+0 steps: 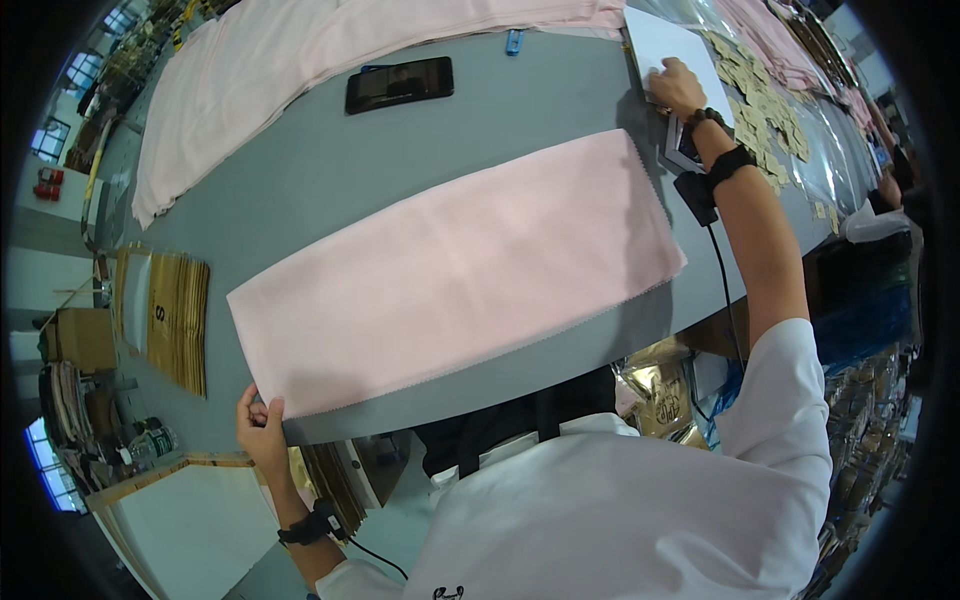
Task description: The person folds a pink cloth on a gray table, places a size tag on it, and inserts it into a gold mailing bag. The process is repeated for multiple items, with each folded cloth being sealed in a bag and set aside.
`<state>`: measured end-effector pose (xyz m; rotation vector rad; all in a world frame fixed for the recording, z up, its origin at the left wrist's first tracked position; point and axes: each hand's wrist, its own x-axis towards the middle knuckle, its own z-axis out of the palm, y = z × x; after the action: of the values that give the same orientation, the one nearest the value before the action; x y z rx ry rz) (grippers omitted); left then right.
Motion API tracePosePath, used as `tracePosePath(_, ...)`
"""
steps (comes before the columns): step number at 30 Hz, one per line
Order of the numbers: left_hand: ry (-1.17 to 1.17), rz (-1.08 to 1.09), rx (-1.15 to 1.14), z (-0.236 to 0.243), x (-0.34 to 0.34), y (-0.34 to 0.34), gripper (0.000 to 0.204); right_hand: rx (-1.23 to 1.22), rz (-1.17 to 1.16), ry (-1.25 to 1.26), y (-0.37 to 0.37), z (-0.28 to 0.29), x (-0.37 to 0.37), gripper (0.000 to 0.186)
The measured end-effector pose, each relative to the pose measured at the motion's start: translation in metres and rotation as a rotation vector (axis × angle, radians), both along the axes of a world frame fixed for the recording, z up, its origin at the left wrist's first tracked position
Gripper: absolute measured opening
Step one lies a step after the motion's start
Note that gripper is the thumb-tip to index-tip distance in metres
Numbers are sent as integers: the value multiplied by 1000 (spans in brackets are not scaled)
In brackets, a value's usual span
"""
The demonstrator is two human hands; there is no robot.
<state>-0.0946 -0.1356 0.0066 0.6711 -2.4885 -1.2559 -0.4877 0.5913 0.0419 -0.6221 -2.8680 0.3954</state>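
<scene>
Pink cloth [460, 270] flat on grey table [300, 185], mid-view; clock read from its middle. Hands well apart. Left hand [262, 428] at 8, touching cloth's corner; cannot tell if pinching. Right hand [680, 90] between 1 and 2, fingers curled on white board [695, 50]; grip unclear. Phone [400, 86] between 11 and 12. Brown stack [180, 320] at 9.

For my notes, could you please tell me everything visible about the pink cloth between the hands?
The cloth is pale pink and plain, and looks like smooth, soft fabric, with finely toothed right and near edges. It lies flat on the grey table as a long rectangle, slanted, its right end farther away. The left hand touches its near left corner; the right hand is apart from it.
</scene>
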Motion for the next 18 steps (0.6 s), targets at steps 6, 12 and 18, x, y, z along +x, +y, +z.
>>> tracePosePath(6, 1, -14, 31, 2, -1, 1, 44, -14, 35, -77, -2, 7, 15, 63)
tracePosePath(12, 12, -29, 3, 1, -1, 2, 42, 36, 12, -37, -3, 8, 8, 57)
tracePosePath(18, -1, -26, -34, -3, 1, -2, 42, -56, 79, -77, 34, -1, -3, 45)
